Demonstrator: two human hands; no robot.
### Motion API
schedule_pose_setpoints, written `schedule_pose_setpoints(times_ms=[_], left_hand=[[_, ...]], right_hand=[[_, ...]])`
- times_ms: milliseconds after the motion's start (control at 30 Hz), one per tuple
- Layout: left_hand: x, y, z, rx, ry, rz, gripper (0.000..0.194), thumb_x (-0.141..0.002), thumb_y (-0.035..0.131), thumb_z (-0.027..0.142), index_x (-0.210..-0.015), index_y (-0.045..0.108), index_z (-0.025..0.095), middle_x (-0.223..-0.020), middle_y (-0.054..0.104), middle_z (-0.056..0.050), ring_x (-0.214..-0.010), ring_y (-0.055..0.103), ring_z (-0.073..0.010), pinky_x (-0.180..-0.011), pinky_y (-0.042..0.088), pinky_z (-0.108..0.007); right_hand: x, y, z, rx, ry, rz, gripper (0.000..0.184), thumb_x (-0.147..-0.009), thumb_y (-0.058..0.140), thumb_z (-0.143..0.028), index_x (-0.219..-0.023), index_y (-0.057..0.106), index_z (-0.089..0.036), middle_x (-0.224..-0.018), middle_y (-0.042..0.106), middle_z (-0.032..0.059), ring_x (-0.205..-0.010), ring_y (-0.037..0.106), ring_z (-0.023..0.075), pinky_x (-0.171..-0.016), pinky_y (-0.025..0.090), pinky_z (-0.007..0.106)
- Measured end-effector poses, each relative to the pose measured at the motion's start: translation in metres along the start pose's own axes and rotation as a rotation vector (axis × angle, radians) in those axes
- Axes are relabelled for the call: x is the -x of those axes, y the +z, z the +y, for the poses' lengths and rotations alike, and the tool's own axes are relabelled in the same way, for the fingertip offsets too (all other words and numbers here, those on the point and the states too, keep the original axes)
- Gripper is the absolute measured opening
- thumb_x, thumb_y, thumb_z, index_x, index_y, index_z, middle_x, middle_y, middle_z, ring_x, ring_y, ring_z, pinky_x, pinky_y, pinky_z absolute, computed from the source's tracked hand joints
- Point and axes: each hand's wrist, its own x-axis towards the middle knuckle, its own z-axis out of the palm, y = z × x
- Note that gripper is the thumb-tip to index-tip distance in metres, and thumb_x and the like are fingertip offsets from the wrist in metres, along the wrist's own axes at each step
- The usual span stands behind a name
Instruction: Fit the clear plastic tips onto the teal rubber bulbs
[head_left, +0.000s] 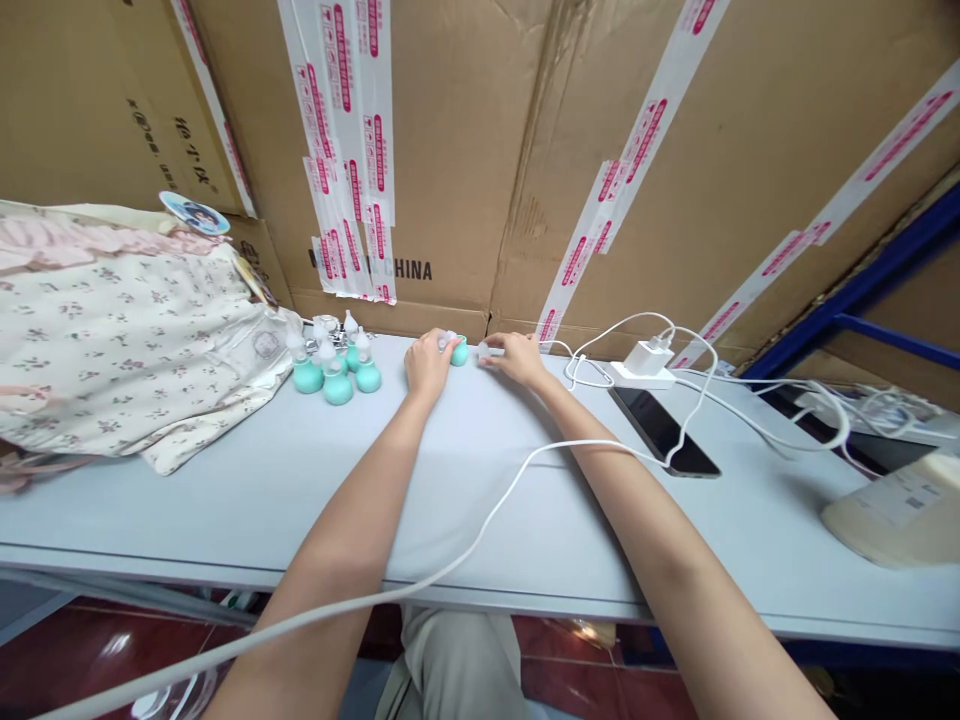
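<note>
The teal bulb aspirator [459, 352] is in the left hand [426, 364], gripped near its clear end; just beside it, the right hand [519, 358] pinches a small translucent piece [482, 351]. The bulb looks light, soft, squeezable; its likely stiffer neck suits gripping.

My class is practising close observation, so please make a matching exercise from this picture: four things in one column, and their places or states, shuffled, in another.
Things
1. Single teal bulb
2. Group of teal bulbs
3. Phone nearest the right hand
4. Flower-printed fabric

Places or states
A. Lying flat, screen dark
B. Pale, leftmost of the four
C. At the left hand's fingers
D. Standing in a cluster beside the fabric

Right pairs: 1-C, 2-D, 3-A, 4-B
</note>
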Motion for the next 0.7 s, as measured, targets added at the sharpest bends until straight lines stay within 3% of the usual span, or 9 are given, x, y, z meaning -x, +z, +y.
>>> schedule_pose_setpoints(times_ms=[167,300,567,700], left_hand=[[-0.0019,0.0014,-0.0018,0.014,-0.009,0.010,0.034,-0.088,0.047,0.051,-0.101,0.063,0.024,-0.100,0.069,-0.007,-0.095,0.062,-0.0213,-0.075,0.040,-0.027],[-0.0030,0.0025,-0.0044,0.037,-0.033,0.026,0.035,-0.089,0.045,0.051,-0.102,0.063,0.024,-0.100,0.068,-0.006,-0.094,0.062,-0.0212,-0.075,0.040,-0.028],[-0.0023,0.0014,-0.0023,0.006,-0.032,0.004,0.034,-0.088,0.047,0.051,-0.102,0.062,0.024,-0.100,0.069,-0.006,-0.095,0.062,-0.0205,-0.075,0.040,-0.027],[-0.0025,0.0023,-0.0032,0.015,-0.030,0.016,0.034,-0.088,0.048,0.051,-0.101,0.063,0.023,-0.099,0.068,-0.007,-0.094,0.062,-0.0205,-0.075,0.040,-0.027]], right_hand=[[-0.0027,0.0014,0.0050,-0.208,0.012,-0.017,0.036,-0.068,0.074,-0.040,-0.098,0.064,-0.024,-0.098,0.071,-0.0002,-0.094,0.063,0.0210,-0.085,0.032,0.033],[-0.0042,0.0027,0.0050,-0.240,0.033,0.026,0.040,-0.063,0.076,-0.038,-0.095,0.059,-0.021,-0.095,0.071,-0.0009,-0.089,0.064,0.0193,-0.081,0.033,0.030],[-0.0025,-0.0013,-0.0034,-0.110,0.019,0.043,0.024,-0.076,0.062,-0.044,-0.076,0.061,-0.020,-0.088,0.072,0.0003,-0.081,0.063,0.0194,-0.074,0.027,0.028],[-0.0007,-0.0011,-0.0046,-0.042,0.027,0.091,0.022,-0.079,0.061,-0.043,-0.083,0.064,-0.021,-0.085,0.072,0.0024,-0.084,0.062,0.0217,-0.077,0.026,0.031]])
